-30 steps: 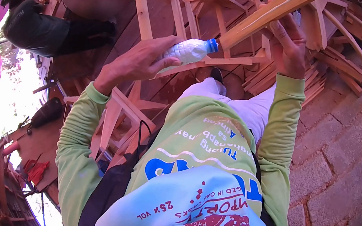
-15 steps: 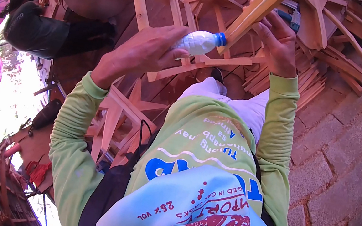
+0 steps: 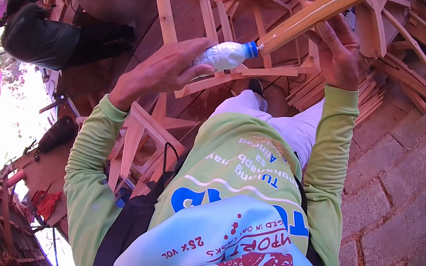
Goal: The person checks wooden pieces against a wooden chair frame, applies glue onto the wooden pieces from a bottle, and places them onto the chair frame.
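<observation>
My left hand (image 3: 164, 67) is closed around a small plastic bottle (image 3: 225, 55) of white stuff that looks like glue. Its blue cap end points right and touches, or nearly touches, the near end of a wooden strip (image 3: 315, 19). A thin white line runs lengthwise along the strip's face. My right hand (image 3: 341, 56) holds the strip from below and behind, with its fingers partly hidden by the wood. The strip slants up to the right, past the top edge of the view.
Wooden frames (image 3: 168, 17) stand on the floor beyond my hands. More frame parts (image 3: 135, 136) are left of my body. Wood strips (image 3: 406, 73) are piled at right beside stone paving (image 3: 402, 223). Another person (image 3: 42, 37) bends over at the left.
The wooden strip has swung to a flatter slant, its far end going right, along with my right hand. The bottle and my left hand have shifted slightly left.
</observation>
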`<state>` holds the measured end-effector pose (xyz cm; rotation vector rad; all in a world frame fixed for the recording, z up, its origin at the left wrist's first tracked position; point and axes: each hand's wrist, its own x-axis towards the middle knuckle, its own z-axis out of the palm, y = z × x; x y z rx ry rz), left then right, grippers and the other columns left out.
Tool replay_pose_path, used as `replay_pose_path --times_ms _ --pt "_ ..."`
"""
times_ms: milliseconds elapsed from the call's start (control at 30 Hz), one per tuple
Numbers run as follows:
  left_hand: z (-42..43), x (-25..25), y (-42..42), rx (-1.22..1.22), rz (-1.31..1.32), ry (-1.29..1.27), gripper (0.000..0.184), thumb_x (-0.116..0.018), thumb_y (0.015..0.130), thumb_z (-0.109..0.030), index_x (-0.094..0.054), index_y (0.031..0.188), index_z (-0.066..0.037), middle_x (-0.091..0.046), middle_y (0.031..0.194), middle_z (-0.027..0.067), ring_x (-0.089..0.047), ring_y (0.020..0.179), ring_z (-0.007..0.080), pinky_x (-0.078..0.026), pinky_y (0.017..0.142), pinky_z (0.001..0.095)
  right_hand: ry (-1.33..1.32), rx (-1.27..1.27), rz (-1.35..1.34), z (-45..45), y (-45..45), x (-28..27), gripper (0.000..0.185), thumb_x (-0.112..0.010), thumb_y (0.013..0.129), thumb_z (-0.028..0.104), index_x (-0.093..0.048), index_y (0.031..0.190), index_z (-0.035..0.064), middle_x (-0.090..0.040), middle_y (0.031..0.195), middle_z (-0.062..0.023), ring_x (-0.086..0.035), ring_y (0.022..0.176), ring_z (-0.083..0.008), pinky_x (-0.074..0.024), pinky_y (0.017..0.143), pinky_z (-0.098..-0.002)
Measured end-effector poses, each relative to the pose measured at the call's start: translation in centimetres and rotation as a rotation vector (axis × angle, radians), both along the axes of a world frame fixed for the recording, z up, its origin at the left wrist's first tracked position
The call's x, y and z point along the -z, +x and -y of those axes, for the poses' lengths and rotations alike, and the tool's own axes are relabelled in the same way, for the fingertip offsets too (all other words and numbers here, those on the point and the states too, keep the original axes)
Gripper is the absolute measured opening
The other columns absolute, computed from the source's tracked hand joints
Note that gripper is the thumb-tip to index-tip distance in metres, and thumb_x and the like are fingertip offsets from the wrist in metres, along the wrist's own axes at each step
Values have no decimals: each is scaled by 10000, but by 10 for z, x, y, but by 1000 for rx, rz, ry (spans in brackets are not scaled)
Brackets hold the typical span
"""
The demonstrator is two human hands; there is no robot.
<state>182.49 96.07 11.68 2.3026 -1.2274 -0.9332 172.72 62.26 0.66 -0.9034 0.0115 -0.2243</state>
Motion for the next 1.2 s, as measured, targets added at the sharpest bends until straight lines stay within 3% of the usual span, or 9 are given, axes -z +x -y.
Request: replay_pose_path --times_ms 300,433,500,600,933,1033,1133,1200 --pt "1 -19 3 1 4 5 501 -666 1050 -294 -525 1445 -21 -694 1146 225 -701 1014 376 -544 904 451 11 -51 -77 -14 0 5 449 -621 1075 104 -546 1506 1 -633 1452 -178 -644 1317 -262 -574 1080 -413" --pt "8 -31 8 1 49 -76 490 -668 1042 -290 -532 1429 -23 -692 1137 227 -695 1013 404 -542 890 463 63 -60 -89 -26 2 17 433 -654 1047 87 -591 1467 4 -677 1398 -170 -686 1257 -268 -617 1016 -412" --pt "12 -34 11 49 114 -99 488 -670 1038 -291 -533 1423 -24 -690 1139 230 -693 1013 423 -543 878 472 16 -85 -90 -31 2 18 465 -648 1056 104 -555 1499 -5 -649 1428 -191 -669 1281 -276 -605 1043 -432" --pt "23 -47 12 85 111 19 482 -667 1036 -294 -538 1414 -24 -691 1149 234 -689 1016 439 -544 872 481 -29 -91 -106 -35 2 17 478 -651 1055 105 -547 1507 -11 -639 1440 -202 -658 1297 -282 -600 1056 -448" --pt "21 -28 12 89 107 4 482 -694 1009 -255 -540 1399 -17 -681 1138 241 -680 953 453 -540 821 498 -109 -49 -106 -31 4 6 466 -627 1047 41 -550 1503 -19 -646 1428 -204 -652 1303 -293 -588 1078 -447" --pt "21 -25 11 78 151 13 482 -702 1003 -248 -542 1393 -15 -678 1146 244 -681 957 456 -542 816 496 -207 -31 -90 -30 9 5 457 -628 1040 13 -561 1491 -24 -653 1427 -187 -652 1302 -273 -577 1084 -416" --pt "22 -22 10 53 164 9 482 -703 1001 -247 -540 1391 -14 -679 1145 245 -680 963 457 -542 816 497 -317 45 -94 -36 12 2 396 -689 1019 44 -633 1407 -6 -731 1213 -65 -698 1150 -168 -561 1038 -316" --pt "19 -19 8 33 176 34 484 -704 1001 -247 -540 1390 -12 -681 1140 244 -680 968 455 -541 815 499 -309 51 -82 -44 14 -3 398 -692 1015 37 -632 1407 -6 -730 1220 -62 -694 1152 -166 -562 1032 -316"
